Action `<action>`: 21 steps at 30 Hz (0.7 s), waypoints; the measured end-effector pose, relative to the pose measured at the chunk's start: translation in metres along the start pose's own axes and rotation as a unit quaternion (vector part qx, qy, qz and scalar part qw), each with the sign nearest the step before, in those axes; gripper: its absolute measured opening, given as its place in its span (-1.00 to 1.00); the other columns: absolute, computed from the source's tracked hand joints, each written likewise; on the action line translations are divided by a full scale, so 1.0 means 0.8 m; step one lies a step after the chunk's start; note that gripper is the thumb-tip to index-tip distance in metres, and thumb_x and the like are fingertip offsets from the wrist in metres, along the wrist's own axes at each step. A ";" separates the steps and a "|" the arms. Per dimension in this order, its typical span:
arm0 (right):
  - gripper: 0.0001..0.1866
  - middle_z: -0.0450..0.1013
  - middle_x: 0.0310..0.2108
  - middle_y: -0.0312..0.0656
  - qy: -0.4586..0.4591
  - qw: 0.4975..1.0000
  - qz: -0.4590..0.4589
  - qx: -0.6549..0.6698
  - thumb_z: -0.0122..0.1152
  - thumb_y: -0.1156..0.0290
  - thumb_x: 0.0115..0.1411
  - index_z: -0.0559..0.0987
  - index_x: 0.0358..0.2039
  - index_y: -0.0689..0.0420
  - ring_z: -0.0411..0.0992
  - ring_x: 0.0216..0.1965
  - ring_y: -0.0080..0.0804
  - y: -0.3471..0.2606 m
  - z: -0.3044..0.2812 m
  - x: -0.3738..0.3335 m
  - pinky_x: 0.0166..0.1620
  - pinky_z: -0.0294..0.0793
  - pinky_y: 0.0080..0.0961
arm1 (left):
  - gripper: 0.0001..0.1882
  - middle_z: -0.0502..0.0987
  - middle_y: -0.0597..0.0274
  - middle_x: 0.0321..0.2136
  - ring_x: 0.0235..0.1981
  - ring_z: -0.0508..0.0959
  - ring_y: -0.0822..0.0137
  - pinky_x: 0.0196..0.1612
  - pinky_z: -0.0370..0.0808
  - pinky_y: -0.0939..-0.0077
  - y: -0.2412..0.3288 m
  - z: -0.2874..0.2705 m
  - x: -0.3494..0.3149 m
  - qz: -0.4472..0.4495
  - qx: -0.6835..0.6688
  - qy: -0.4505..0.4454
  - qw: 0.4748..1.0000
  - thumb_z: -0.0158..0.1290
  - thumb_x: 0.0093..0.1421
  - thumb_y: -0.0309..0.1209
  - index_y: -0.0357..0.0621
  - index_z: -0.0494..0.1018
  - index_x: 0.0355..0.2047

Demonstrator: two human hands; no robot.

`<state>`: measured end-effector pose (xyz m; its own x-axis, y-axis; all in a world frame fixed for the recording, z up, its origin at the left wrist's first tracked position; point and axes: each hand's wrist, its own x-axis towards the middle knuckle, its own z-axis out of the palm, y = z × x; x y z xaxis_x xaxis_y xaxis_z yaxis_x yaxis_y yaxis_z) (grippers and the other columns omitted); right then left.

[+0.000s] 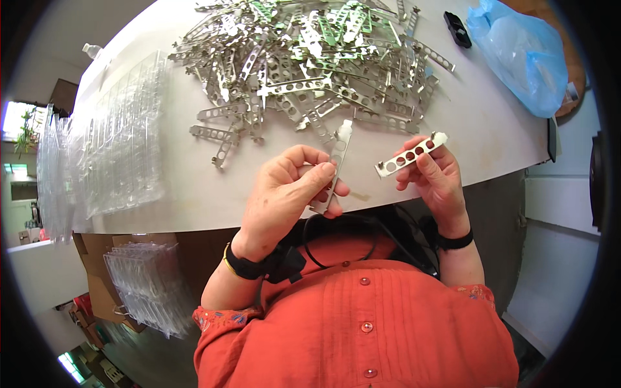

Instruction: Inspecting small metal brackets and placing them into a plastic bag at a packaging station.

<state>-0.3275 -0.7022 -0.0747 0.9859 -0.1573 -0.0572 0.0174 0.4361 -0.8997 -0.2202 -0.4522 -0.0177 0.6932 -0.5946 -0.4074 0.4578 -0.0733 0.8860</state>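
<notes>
Holding perforated brackets point(341, 152) — left hand point(283, 183) one, right hand point(442, 182) another.

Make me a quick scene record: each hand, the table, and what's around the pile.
Left hand: holds left bracket, tilted, between thumb and fingers
Right hand: holds right bracket, holes facing up toward the camera
Table: pale, with a jumbled pile of metal brackets beyond the hands
Left of pile: clear trays
Right of pile: black item, then blue bag
</notes>
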 end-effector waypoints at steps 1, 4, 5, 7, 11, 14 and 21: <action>-0.67 0.54 -0.14 0.02 -0.005 1.000 0.000 0.000 0.04 0.34 0.40 0.43 0.04 0.30 0.59 -0.31 -0.43 -0.001 0.002 0.001 -0.28 0.63 -0.45 | -0.80 0.62 0.05 -0.33 -0.54 0.60 0.47 -0.47 0.46 0.69 0.002 -0.004 0.000 -0.042 -0.079 -0.037 0.995 -0.01 0.39 -0.35 -0.27 0.38 -0.20; -0.67 0.54 -0.15 0.02 -0.002 1.000 0.000 -0.010 0.04 0.34 0.40 0.43 0.04 0.31 0.58 -0.32 -0.42 -0.001 0.008 0.003 -0.29 0.63 -0.45 | -0.80 0.62 0.03 -0.34 -0.47 0.63 0.40 -0.38 0.53 0.65 -0.015 -0.010 0.002 -0.057 -0.131 -0.052 0.988 -0.01 0.38 -0.37 -0.26 0.33 -0.13; -0.67 0.54 -0.15 0.02 -0.003 1.000 0.003 -0.012 0.04 0.34 0.40 0.43 0.04 0.31 0.58 -0.32 -0.42 -0.001 0.009 0.004 -0.29 0.63 -0.45 | -0.80 0.62 0.02 -0.33 -0.45 0.64 0.39 -0.36 0.54 0.65 -0.020 -0.010 0.003 -0.058 -0.152 -0.057 0.985 -0.01 0.38 -0.37 -0.26 0.33 -0.13; -0.67 0.54 -0.15 0.02 -0.001 1.000 0.003 -0.014 0.05 0.33 0.39 0.43 0.04 0.31 0.58 -0.32 -0.42 0.000 0.009 0.005 -0.29 0.63 -0.45 | -0.79 0.62 0.02 -0.32 -0.43 0.65 0.38 -0.36 0.55 0.63 -0.026 -0.013 0.004 -0.061 -0.155 -0.059 0.984 -0.01 0.38 -0.37 -0.25 0.32 -0.12; -0.66 0.54 -0.15 0.03 0.002 1.000 0.012 -0.021 0.05 0.32 0.39 0.42 0.04 0.31 0.58 -0.33 -0.42 -0.001 0.008 0.009 -0.28 0.63 -0.44 | -0.79 0.61 0.01 -0.31 -0.40 0.66 0.36 -0.34 0.56 0.60 -0.028 -0.018 0.006 -0.067 -0.169 -0.069 0.981 -0.01 0.39 -0.36 -0.24 0.31 -0.12; -0.66 0.54 -0.16 0.03 0.008 1.000 0.016 -0.022 0.05 0.33 0.39 0.43 0.03 0.31 0.57 -0.34 -0.41 -0.001 0.008 0.010 -0.28 0.63 -0.44 | -0.80 0.61 0.01 -0.30 -0.39 0.66 0.35 -0.32 0.58 0.57 -0.028 -0.021 0.007 -0.076 -0.171 -0.068 0.980 -0.02 0.39 -0.36 -0.24 0.31 -0.11; -0.67 0.54 -0.16 0.03 0.008 0.999 0.019 -0.025 0.05 0.33 0.39 0.43 0.03 0.31 0.56 -0.36 -0.41 -0.001 0.007 0.010 -0.27 0.62 -0.44 | -0.87 0.61 -0.07 -0.32 -0.44 0.66 0.28 -0.36 0.61 0.51 -0.031 -0.019 0.009 -0.070 -0.220 -0.059 0.971 -0.04 0.38 -0.42 -0.21 0.31 -0.16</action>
<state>-0.3189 -0.6984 -0.0721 0.9828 -0.1562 -0.0988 -0.0291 0.3967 -0.9175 -0.2177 -0.4425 -0.0463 0.5505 -0.6932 -0.4652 0.7545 0.1747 0.6326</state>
